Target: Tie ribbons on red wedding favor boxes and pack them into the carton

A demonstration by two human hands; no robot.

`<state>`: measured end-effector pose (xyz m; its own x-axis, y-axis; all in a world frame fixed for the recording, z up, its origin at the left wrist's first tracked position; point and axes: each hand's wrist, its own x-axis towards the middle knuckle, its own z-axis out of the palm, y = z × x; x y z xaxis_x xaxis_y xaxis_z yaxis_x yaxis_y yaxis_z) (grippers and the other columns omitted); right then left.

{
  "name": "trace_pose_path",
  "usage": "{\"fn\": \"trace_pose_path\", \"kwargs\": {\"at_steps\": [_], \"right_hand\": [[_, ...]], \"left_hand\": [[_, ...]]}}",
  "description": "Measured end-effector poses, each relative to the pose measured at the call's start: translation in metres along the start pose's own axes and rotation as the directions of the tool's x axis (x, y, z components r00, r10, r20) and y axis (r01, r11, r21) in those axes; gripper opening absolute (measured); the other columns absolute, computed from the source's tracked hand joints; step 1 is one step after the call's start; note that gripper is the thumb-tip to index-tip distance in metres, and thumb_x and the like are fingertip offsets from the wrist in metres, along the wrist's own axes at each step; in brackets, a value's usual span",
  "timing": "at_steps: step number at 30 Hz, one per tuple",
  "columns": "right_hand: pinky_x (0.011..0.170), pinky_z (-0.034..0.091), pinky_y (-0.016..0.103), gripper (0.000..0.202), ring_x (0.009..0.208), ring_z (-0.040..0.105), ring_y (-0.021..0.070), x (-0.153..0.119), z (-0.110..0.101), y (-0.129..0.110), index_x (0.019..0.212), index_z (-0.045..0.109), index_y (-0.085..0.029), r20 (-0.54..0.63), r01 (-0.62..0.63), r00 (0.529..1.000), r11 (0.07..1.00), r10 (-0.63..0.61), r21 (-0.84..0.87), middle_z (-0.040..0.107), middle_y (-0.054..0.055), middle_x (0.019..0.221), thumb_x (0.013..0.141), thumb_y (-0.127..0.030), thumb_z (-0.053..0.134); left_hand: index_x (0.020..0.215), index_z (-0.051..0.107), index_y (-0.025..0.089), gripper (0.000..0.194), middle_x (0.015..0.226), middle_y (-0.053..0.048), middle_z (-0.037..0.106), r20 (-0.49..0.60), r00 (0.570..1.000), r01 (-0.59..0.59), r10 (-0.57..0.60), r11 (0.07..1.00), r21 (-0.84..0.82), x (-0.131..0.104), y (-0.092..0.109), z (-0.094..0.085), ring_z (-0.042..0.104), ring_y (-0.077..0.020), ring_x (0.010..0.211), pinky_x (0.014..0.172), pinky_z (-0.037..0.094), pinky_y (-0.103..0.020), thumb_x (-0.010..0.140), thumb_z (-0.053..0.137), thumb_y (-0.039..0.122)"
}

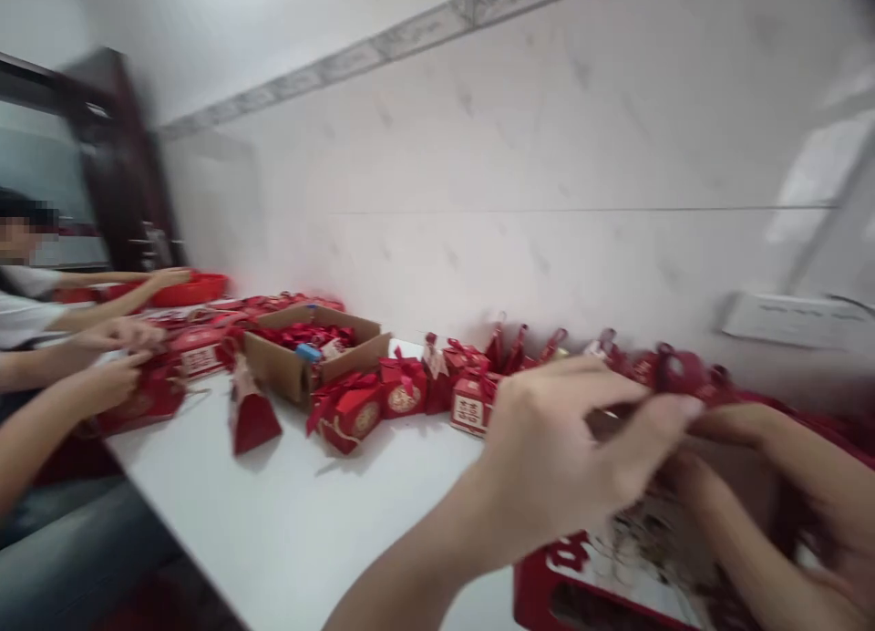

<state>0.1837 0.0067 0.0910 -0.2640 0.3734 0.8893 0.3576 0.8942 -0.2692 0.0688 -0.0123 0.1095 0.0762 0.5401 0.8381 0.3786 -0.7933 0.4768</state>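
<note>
My left hand [567, 439] reaches in from the bottom middle, thumb and forefinger pinched together. My right hand [786, 485] comes from the right edge with fingers curled, its tips meeting those of my left hand. What they grip between them is hidden by the fingers and blurred. Under my hands lies a larger red carton [530, 585] with a cut-out handle slot and a white printed panel. Just beyond my left hand stands a small red gift box [468, 410] with a pale double-happiness label.
A brown cardboard box [280, 367] holds red ribboned pieces. Nearby on the white table [293, 512] are red favour boxes [403, 389] and a triangular red box [252, 412]. At left, co-workers' hands [113, 367] handle a red bag [143, 398]. The tiled wall [444, 175] backs the table.
</note>
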Motion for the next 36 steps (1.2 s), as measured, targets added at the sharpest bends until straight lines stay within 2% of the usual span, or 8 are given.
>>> {"fn": "trace_pose_path", "kwargs": {"at_steps": [2,4,10,15,23,28,32,36], "right_hand": [[0.039,0.04,0.026,0.005,0.045,0.053,0.0136,-0.009,-0.025,-0.012,0.086,0.056,-0.025,0.0,-0.114,0.993,0.975,0.116,-0.192,0.059,-0.001,0.06,0.086,-0.027,0.051],[0.042,0.041,0.023,0.003,0.047,0.053,0.0111,-0.011,-0.037,-0.021,0.084,0.055,-0.021,0.023,-0.147,0.987,0.958,0.157,-0.247,0.061,0.0,0.064,0.084,-0.021,0.053],[0.057,0.043,0.017,0.008,0.062,0.056,0.0073,-0.002,-0.045,-0.015,0.081,0.058,-0.018,0.091,-0.253,0.959,0.957,0.267,-0.141,0.064,-0.003,0.074,0.082,-0.011,0.054],[0.05,0.037,0.017,0.011,0.053,0.047,0.0055,0.001,-0.047,-0.012,0.072,0.057,-0.018,0.102,-0.407,0.908,0.913,0.407,-0.024,0.057,-0.007,0.062,0.078,-0.009,0.052],[0.052,0.036,0.02,0.012,0.049,0.042,0.007,-0.003,-0.048,-0.03,0.068,0.058,-0.018,0.043,-0.487,0.871,0.871,0.49,-0.062,0.056,-0.005,0.06,0.075,-0.01,0.051],[0.055,0.037,0.02,0.007,0.056,0.05,0.0088,-0.023,-0.055,-0.048,0.07,0.059,-0.018,0.011,-0.498,0.866,0.863,0.501,-0.078,0.058,-0.004,0.062,0.076,-0.016,0.056],[0.055,0.037,0.021,0.006,0.057,0.05,0.01,-0.043,-0.056,-0.066,0.07,0.058,-0.018,0.006,-0.537,0.842,0.841,0.539,-0.07,0.059,-0.003,0.064,0.076,-0.017,0.056],[0.059,0.038,0.023,0.006,0.059,0.05,0.0115,-0.064,-0.054,-0.089,0.072,0.057,-0.018,0.035,-0.542,0.839,0.839,0.543,-0.045,0.059,-0.002,0.066,0.076,-0.019,0.053]], "left_hand": [[0.061,0.064,0.017,0.026,0.057,0.002,0.057,0.003,1.0,-0.013,0.013,1.0,0.004,0.001,-0.001,-0.002,0.051,-0.0073,0.054,0.054,0.044,-0.019,0.084,0.058,0.026],[0.061,0.063,0.016,0.024,0.055,0.004,0.054,-0.013,0.999,-0.032,0.032,0.999,0.032,0.002,-0.003,-0.002,0.049,-0.0063,0.052,0.05,0.041,-0.018,0.083,0.059,0.022],[0.058,0.057,0.016,0.025,0.052,0.006,0.049,-0.032,0.999,-0.033,0.036,0.995,0.089,0.005,-0.006,0.005,0.043,-0.0039,0.046,0.041,0.033,-0.016,0.082,0.06,0.017],[0.062,0.057,0.016,0.022,0.056,0.005,0.048,-0.041,0.999,-0.001,0.005,0.995,0.097,0.005,-0.008,0.011,0.043,-0.0046,0.049,0.043,0.034,-0.016,0.084,0.058,0.02],[0.063,0.058,0.017,0.026,0.059,0.003,0.053,0.067,0.985,0.162,-0.157,0.984,-0.075,0.001,-0.003,0.01,0.048,-0.0068,0.051,0.045,0.037,-0.017,0.085,0.056,0.031],[0.095,0.063,0.019,0.025,0.086,-0.003,0.067,0.293,0.911,0.366,-0.289,0.895,-0.255,-0.024,0.003,-0.009,0.062,-0.0145,0.077,0.066,0.049,-0.022,0.083,0.056,0.04],[0.09,0.065,0.018,0.025,0.076,-0.002,0.068,0.419,0.796,0.555,-0.436,0.803,-0.218,-0.057,0.016,-0.017,0.063,-0.0146,0.066,0.056,0.049,-0.022,0.078,0.063,0.04],[0.087,0.068,0.018,0.022,0.08,-0.002,0.071,0.273,0.846,0.519,-0.458,0.824,-0.228,-0.086,0.038,-0.018,0.065,-0.0159,0.073,0.063,0.051,-0.022,0.077,0.065,0.037]]}}
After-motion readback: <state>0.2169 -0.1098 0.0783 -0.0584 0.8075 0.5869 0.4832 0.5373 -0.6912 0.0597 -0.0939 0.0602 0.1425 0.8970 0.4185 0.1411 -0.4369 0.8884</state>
